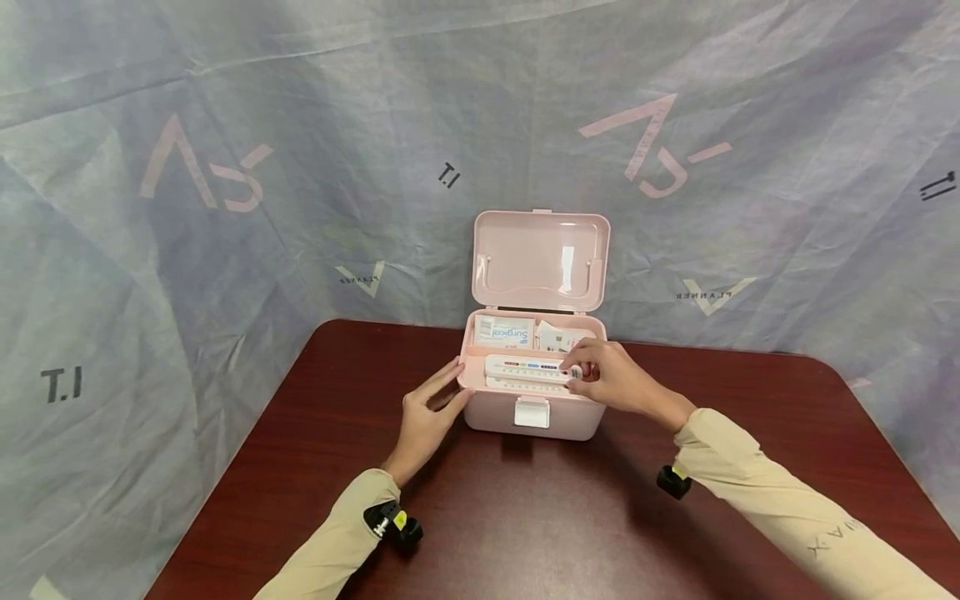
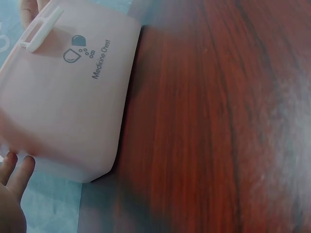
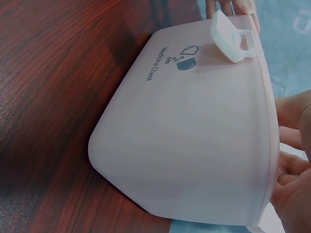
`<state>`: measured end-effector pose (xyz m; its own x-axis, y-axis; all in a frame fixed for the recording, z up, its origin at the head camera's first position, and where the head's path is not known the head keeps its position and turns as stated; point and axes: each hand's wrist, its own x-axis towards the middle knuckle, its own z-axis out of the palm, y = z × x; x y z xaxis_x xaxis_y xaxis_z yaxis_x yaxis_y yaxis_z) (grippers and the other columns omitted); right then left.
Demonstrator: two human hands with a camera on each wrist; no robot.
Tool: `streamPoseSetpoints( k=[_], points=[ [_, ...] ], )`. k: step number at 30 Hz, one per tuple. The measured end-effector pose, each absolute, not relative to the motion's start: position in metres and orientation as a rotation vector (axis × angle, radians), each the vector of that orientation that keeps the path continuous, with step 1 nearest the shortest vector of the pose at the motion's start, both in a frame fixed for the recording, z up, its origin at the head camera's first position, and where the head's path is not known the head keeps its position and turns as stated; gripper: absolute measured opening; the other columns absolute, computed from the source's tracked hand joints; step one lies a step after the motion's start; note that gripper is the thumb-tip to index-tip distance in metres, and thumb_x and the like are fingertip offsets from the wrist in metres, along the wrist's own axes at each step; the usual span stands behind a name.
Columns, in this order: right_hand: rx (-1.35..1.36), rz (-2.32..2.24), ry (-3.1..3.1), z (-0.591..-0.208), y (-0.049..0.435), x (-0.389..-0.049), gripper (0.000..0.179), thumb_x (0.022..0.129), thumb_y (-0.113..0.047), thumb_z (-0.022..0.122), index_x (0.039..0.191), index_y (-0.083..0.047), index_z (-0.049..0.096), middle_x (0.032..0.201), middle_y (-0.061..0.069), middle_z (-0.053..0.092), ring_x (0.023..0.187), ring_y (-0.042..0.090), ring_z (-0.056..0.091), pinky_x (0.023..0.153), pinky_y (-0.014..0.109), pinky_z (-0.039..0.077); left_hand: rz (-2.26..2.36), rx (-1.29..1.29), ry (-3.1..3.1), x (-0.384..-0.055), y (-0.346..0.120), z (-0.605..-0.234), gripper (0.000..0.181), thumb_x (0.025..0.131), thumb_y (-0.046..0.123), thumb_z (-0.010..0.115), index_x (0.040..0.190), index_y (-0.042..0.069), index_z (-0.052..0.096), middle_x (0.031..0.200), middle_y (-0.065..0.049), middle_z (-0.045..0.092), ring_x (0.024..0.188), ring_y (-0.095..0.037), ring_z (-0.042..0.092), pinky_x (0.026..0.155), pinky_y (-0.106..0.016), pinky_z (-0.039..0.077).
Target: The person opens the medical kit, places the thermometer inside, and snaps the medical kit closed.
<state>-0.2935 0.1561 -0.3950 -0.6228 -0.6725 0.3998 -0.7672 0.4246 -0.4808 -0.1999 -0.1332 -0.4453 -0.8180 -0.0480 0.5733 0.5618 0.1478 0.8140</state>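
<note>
A pink medicine chest (image 1: 491, 413) stands on the table with its lid (image 1: 540, 258) raised and its white front latch (image 1: 532, 413) hanging loose. My right hand (image 1: 618, 377) reaches over the right side of the chest. Its thumb and fingers pinch the right end of a long white strip with a printed scale and coloured marks (image 1: 522, 367). Another scaled white strip (image 1: 517, 386) shows just in front of it, partly covered. My left hand (image 1: 426, 423) touches the chest's left rim and front corner with extended fingers. In the left wrist view, those fingertips (image 2: 22, 177) lie against the chest's side.
In the chest's back compartment lie a white packet marked "Surgical" (image 1: 502, 332) and another white packet with print (image 1: 557, 337). Dark reddish wood forms the table (image 1: 525, 517). A grey printed cloth (image 1: 337, 167) hangs close behind the table and the lid.
</note>
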Motion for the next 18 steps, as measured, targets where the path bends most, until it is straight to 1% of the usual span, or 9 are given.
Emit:
streamPoseSetpoints(
  k=[4, 7, 9, 14, 16, 18],
  points=[
    [1.277, 0.957, -2.533, -0.392, 0.157, -0.291, 0.017, 0.072, -0.002, 0.076, 0.089, -0.004, 0.072, 0.077, 0.003, 0.062, 0.061, 0.017, 0.053, 0.052, 0.023, 0.042, -1.698, -0.503, -1.996, -0.200, -0.135, -0.443, 0.040, 0.082, -0.006, 0.070, 0.119, -0.014, 0.058, 0.130, -0.028, 0.052, 0.120, -0.040, 0.050, 0.084, -0.049, 0.049],
    [1.266, 0.952, -2.547, -0.391, 0.156, -0.291, 0.018, 0.073, -0.001, 0.076, 0.089, -0.004, 0.072, 0.076, 0.003, 0.061, 0.062, 0.017, 0.053, 0.053, 0.023, 0.042, -1.669, -0.503, -2.031, -0.199, -0.136, -0.440, 0.040, 0.082, -0.005, 0.070, 0.120, -0.013, 0.059, 0.130, -0.027, 0.052, 0.120, -0.039, 0.050, 0.083, -0.044, 0.051],
    [1.262, 0.952, -2.562, -0.390, 0.156, -0.290, 0.018, 0.073, -0.001, 0.076, 0.090, -0.004, 0.072, 0.075, 0.003, 0.060, 0.062, 0.017, 0.053, 0.053, 0.024, 0.042, -1.658, -0.506, -2.048, -0.199, -0.137, -0.437, 0.040, 0.082, -0.005, 0.070, 0.120, -0.012, 0.059, 0.130, -0.027, 0.052, 0.120, -0.040, 0.050, 0.081, -0.043, 0.052],
    [1.255, 0.973, -2.589, -0.390, 0.155, -0.290, 0.017, 0.075, -0.001, 0.077, 0.091, -0.004, 0.071, 0.074, 0.003, 0.059, 0.063, 0.017, 0.053, 0.054, 0.024, 0.042, -1.645, -0.510, -2.092, -0.197, -0.141, -0.434, 0.041, 0.083, -0.003, 0.070, 0.121, -0.011, 0.059, 0.131, -0.026, 0.052, 0.120, -0.039, 0.050, 0.080, -0.046, 0.052],
    [1.251, 0.980, -2.588, -0.391, 0.154, -0.290, 0.017, 0.075, -0.002, 0.077, 0.091, -0.004, 0.071, 0.074, 0.003, 0.059, 0.063, 0.017, 0.053, 0.054, 0.024, 0.042, -1.639, -0.507, -2.115, -0.197, -0.143, -0.433, 0.041, 0.083, -0.002, 0.070, 0.122, -0.010, 0.059, 0.131, -0.025, 0.052, 0.120, -0.037, 0.051, 0.080, -0.043, 0.052],
    [1.243, 0.982, -2.591, -0.391, 0.154, -0.289, 0.017, 0.074, -0.002, 0.078, 0.090, -0.004, 0.072, 0.074, 0.003, 0.058, 0.063, 0.017, 0.053, 0.054, 0.024, 0.043, -1.637, -0.511, -2.127, -0.197, -0.144, -0.433, 0.042, 0.082, -0.002, 0.071, 0.122, -0.010, 0.059, 0.131, -0.025, 0.052, 0.120, -0.037, 0.051, 0.080, -0.043, 0.052]
  ],
)
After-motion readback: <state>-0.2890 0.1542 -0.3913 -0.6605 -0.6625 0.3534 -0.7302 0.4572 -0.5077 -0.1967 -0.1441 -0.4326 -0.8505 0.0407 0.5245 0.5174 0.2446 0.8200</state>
